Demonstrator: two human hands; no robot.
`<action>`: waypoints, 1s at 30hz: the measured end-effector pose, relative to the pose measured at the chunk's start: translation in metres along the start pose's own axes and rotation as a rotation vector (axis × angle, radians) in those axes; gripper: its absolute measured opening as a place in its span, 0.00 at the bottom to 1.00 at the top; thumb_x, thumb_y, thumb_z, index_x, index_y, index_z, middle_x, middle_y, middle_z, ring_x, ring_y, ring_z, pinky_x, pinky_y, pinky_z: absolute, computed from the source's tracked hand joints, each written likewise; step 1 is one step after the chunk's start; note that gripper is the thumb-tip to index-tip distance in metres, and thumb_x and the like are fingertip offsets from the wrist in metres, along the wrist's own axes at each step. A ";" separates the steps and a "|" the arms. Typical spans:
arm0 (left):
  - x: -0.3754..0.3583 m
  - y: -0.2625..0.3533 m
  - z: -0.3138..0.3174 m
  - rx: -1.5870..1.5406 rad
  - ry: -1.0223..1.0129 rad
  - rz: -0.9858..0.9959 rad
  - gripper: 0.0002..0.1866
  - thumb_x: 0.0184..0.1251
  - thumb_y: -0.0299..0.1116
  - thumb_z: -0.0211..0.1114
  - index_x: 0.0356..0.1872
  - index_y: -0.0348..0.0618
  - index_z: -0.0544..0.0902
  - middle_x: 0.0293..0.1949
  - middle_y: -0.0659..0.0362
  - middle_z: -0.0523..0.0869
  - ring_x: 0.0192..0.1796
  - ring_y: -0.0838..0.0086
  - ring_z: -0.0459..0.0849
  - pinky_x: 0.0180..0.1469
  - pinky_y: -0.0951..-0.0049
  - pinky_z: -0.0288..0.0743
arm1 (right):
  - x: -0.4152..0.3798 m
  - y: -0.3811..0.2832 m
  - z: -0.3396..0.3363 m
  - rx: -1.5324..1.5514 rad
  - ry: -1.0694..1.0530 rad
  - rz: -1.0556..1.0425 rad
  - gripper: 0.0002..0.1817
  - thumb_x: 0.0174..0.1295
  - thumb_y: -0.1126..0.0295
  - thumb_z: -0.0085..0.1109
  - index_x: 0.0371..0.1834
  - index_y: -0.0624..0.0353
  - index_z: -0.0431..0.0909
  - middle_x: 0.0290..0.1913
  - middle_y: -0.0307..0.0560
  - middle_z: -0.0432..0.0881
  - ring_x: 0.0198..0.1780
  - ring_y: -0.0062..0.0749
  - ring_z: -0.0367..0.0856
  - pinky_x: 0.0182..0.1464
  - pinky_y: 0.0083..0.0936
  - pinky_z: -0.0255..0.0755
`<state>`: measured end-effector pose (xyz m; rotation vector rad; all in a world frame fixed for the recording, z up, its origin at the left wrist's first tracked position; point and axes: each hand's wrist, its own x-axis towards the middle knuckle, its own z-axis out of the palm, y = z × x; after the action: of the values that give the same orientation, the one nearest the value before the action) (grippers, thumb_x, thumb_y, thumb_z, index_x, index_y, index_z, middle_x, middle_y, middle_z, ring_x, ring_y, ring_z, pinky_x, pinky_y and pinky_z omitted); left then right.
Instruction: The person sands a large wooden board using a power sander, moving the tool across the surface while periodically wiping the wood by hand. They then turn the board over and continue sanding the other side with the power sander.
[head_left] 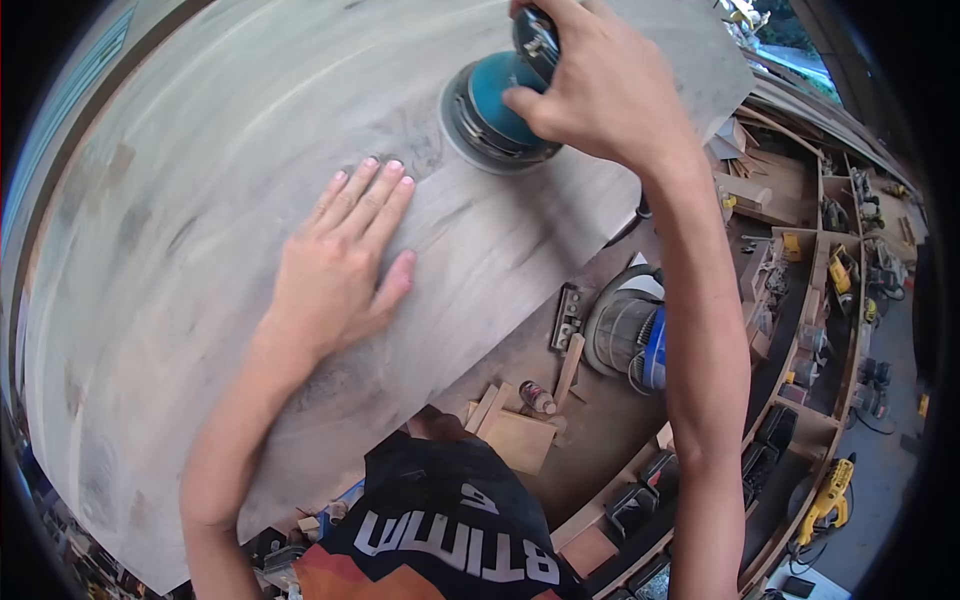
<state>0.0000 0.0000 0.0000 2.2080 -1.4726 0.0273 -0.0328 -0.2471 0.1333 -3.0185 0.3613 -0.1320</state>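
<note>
A teal and black power sander rests with its round pad on a large wooden board. My right hand is wrapped around the sander's body and black top, near the board's far right part. Flat on the board, to the left of the sander, lies my left hand, its fingers stretched out and nothing held. The board's surface is pale and dusty, with darker patches and curved light streaks.
Below the board's edge are a blue and grey machine, a small bottle and wood offcuts. Compartmented shelving on the right holds several tools. A yellow power tool lies at the lower right.
</note>
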 end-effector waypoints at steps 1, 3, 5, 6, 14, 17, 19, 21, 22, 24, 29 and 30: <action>0.003 -0.010 -0.005 0.000 0.023 0.035 0.28 0.62 0.30 0.66 0.67 0.40 0.81 0.67 0.43 0.82 0.74 0.55 0.76 0.79 0.58 0.65 | 0.004 -0.008 -0.001 -0.015 0.036 0.001 0.33 0.49 0.65 0.66 0.64 0.55 0.76 0.49 0.71 0.83 0.50 0.63 0.85 0.52 0.47 0.80; -0.012 -0.005 -0.001 -0.141 0.072 0.018 0.23 0.63 0.26 0.63 0.61 0.38 0.84 0.61 0.43 0.86 0.68 0.53 0.82 0.74 0.58 0.71 | -0.014 -0.021 -0.003 -0.024 0.051 -0.019 0.31 0.50 0.65 0.64 0.62 0.57 0.77 0.47 0.72 0.83 0.48 0.64 0.85 0.51 0.49 0.80; -0.015 -0.022 0.003 -0.324 0.189 -0.030 0.18 0.64 0.25 0.59 0.53 0.36 0.88 0.54 0.43 0.90 0.60 0.51 0.88 0.66 0.60 0.79 | -0.016 -0.037 -0.002 -0.007 0.114 -0.069 0.30 0.49 0.67 0.63 0.60 0.58 0.78 0.46 0.72 0.83 0.46 0.66 0.85 0.50 0.50 0.80; -0.012 -0.022 0.001 -0.354 0.311 -0.178 0.14 0.67 0.23 0.55 0.45 0.34 0.89 0.46 0.46 0.92 0.51 0.55 0.92 0.58 0.64 0.83 | -0.017 -0.046 -0.001 0.007 0.140 -0.088 0.29 0.49 0.68 0.62 0.60 0.58 0.78 0.45 0.73 0.83 0.46 0.66 0.85 0.50 0.51 0.80; 0.016 -0.081 0.004 -1.185 0.875 -0.474 0.17 0.70 0.19 0.51 0.50 0.26 0.87 0.48 0.47 0.91 0.57 0.62 0.89 0.61 0.70 0.82 | 0.005 -0.069 0.026 -0.022 0.234 -0.128 0.28 0.48 0.70 0.60 0.58 0.59 0.79 0.41 0.73 0.83 0.45 0.67 0.85 0.50 0.52 0.80; 0.020 -0.078 0.002 -1.237 0.897 -0.483 0.18 0.70 0.18 0.50 0.53 0.22 0.83 0.53 0.42 0.88 0.61 0.58 0.87 0.66 0.65 0.80 | 0.005 -0.077 0.024 -0.022 0.258 -0.156 0.26 0.48 0.69 0.60 0.55 0.59 0.79 0.41 0.72 0.83 0.46 0.67 0.85 0.51 0.52 0.79; 0.023 -0.081 -0.002 -1.231 0.868 -0.491 0.20 0.70 0.15 0.45 0.59 0.13 0.75 0.61 0.32 0.81 0.65 0.48 0.83 0.74 0.56 0.77 | 0.008 -0.079 0.024 -0.022 0.252 -0.164 0.25 0.48 0.69 0.61 0.54 0.59 0.79 0.41 0.72 0.84 0.46 0.67 0.85 0.51 0.51 0.79; 0.024 -0.086 -0.006 -1.241 0.902 -0.480 0.20 0.69 0.16 0.46 0.58 0.14 0.76 0.59 0.33 0.82 0.64 0.49 0.83 0.73 0.57 0.78 | 0.010 -0.080 0.024 -0.020 0.243 -0.197 0.25 0.47 0.68 0.61 0.53 0.59 0.79 0.40 0.72 0.84 0.46 0.66 0.85 0.51 0.51 0.79; 0.028 -0.091 -0.009 -1.250 0.931 -0.477 0.20 0.68 0.17 0.47 0.58 0.15 0.76 0.59 0.34 0.82 0.63 0.50 0.83 0.72 0.58 0.78 | 0.009 -0.077 0.026 -0.017 0.231 -0.226 0.25 0.47 0.68 0.61 0.52 0.59 0.79 0.40 0.71 0.84 0.46 0.66 0.84 0.51 0.50 0.79; 0.032 -0.098 -0.011 -1.276 0.982 -0.482 0.21 0.67 0.17 0.48 0.57 0.17 0.77 0.58 0.35 0.83 0.62 0.51 0.84 0.70 0.59 0.79 | 0.014 -0.076 0.027 0.003 0.213 -0.243 0.25 0.46 0.67 0.62 0.52 0.60 0.79 0.39 0.71 0.84 0.46 0.65 0.84 0.51 0.51 0.79; 0.045 -0.101 -0.007 -1.306 1.000 -0.493 0.21 0.63 0.20 0.50 0.56 0.20 0.79 0.55 0.38 0.84 0.60 0.55 0.85 0.66 0.62 0.81 | 0.013 -0.087 0.022 -0.052 0.201 -0.173 0.26 0.46 0.66 0.63 0.52 0.60 0.79 0.37 0.70 0.84 0.46 0.64 0.84 0.49 0.50 0.79; 0.046 -0.099 -0.008 -1.315 0.997 -0.504 0.21 0.63 0.20 0.51 0.55 0.21 0.79 0.54 0.39 0.84 0.59 0.56 0.85 0.65 0.63 0.81 | 0.012 -0.089 0.021 -0.059 0.197 -0.192 0.26 0.46 0.66 0.63 0.52 0.60 0.79 0.37 0.69 0.84 0.46 0.64 0.84 0.49 0.50 0.79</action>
<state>0.1081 -0.0066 -0.0179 1.0488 -0.1482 -0.0093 0.0012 -0.1617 0.1227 -3.1013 0.0899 -0.4424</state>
